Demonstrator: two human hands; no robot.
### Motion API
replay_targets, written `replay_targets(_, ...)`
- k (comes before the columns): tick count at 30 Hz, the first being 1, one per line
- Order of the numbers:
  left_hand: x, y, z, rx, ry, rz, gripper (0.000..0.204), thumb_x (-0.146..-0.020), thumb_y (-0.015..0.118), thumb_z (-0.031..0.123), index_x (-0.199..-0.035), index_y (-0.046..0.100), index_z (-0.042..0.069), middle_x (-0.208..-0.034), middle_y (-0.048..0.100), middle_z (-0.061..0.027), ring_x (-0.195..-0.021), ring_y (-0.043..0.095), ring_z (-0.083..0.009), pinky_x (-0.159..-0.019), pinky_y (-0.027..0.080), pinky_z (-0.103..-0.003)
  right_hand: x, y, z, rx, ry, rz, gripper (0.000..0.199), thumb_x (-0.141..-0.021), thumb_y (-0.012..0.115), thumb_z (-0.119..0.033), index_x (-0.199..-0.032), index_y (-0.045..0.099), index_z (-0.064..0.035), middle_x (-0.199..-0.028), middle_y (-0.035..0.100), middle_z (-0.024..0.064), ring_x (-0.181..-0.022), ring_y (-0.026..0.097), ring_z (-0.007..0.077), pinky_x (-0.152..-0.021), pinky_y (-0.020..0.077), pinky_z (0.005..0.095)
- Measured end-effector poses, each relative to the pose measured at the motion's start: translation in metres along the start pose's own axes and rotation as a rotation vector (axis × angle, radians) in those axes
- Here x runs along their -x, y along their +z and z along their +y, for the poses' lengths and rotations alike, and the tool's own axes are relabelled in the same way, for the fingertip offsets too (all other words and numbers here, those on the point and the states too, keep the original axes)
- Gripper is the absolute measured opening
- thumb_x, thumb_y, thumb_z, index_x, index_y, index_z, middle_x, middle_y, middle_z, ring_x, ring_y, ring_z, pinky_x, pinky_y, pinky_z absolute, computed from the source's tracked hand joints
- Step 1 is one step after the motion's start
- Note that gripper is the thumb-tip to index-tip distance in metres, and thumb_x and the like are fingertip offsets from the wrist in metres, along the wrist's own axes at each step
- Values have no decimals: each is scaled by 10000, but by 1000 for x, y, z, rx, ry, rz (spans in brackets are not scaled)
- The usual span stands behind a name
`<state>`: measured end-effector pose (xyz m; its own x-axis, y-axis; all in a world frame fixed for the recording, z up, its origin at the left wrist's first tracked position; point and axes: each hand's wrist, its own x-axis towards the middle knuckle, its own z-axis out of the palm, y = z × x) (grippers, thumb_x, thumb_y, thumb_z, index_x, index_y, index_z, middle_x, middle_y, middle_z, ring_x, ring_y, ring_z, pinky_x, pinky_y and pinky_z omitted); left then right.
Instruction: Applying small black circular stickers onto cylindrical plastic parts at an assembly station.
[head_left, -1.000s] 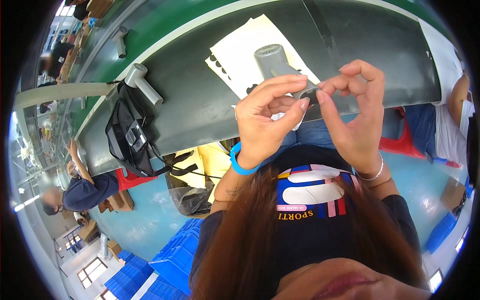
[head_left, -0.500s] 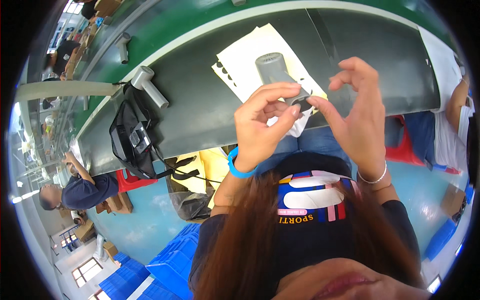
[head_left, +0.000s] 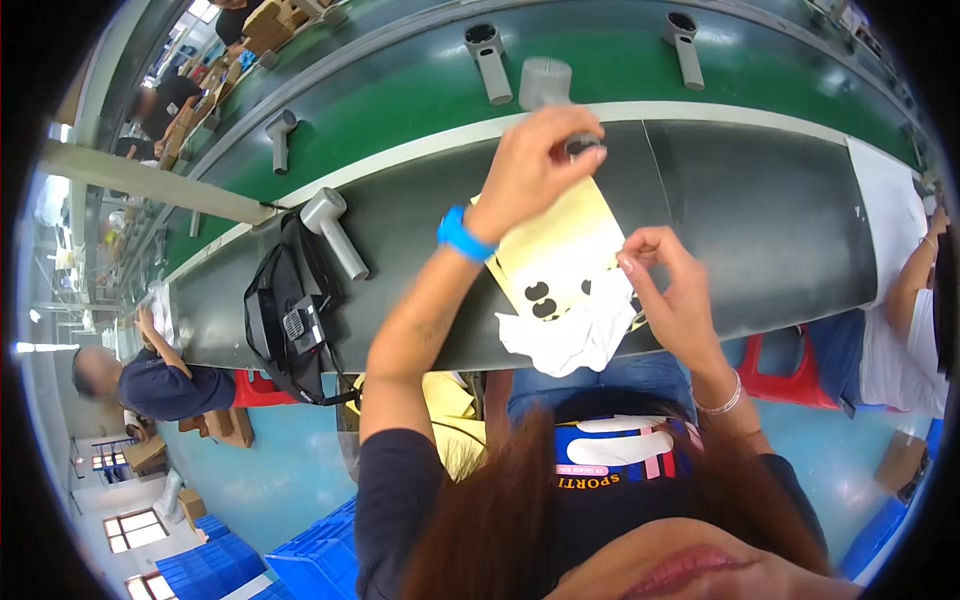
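Note:
My left hand [head_left: 540, 170] reaches out over the far edge of the black table, its fingers closed round the handle of a grey hair dryer housing [head_left: 546, 82]. The housing's round head is over the green conveyor and slightly blurred. Closer in, my right hand [head_left: 675, 300] is at the right edge of a yellow sticker sheet [head_left: 565, 235], thumb and forefinger pinched together. Whatever lies between those fingertips is too small to make out. Black oval stickers [head_left: 541, 291] show on the sheet's near part, beside a crumpled white cloth [head_left: 570, 338].
Several grey housings, one of them [head_left: 488, 65] straight ahead, lie on the green conveyor [head_left: 380, 125]. Another housing [head_left: 335, 230] rests on the table at left by a black bag [head_left: 285, 300]. People sit at both sides; blue crates [head_left: 315, 555] stand behind on the left.
My left hand has carried the grey housing away from me, from over the sheet to the conveyor. My right hand has left the housing and its spread fingers have closed to a pinch.

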<state>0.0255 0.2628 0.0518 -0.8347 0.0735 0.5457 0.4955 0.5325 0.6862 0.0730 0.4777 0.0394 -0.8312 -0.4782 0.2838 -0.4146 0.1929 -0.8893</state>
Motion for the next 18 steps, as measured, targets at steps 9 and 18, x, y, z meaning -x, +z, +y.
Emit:
replay_targets(9,-116,28,-177,-355,299,-111,195,-794,659,98,-967,597,34,-1079,610,-124,-935,609,-329,-817,506,-372,-8,1,47,102,133,54,82,-833,588,29,-913,574,25,-881,600,91,-752,568,149,-690,452,250)
replay_targets(18,-95,16,-164,-414,264,-153,264,-901,536,164,-1098,590,-2,-1247,499,-273,-1139,495,-405,-974,402,-416,-3,-6,38,221,30,-104,145,-783,646,13,-920,600,4,-1007,570,116,-833,574,241,-731,465,287)
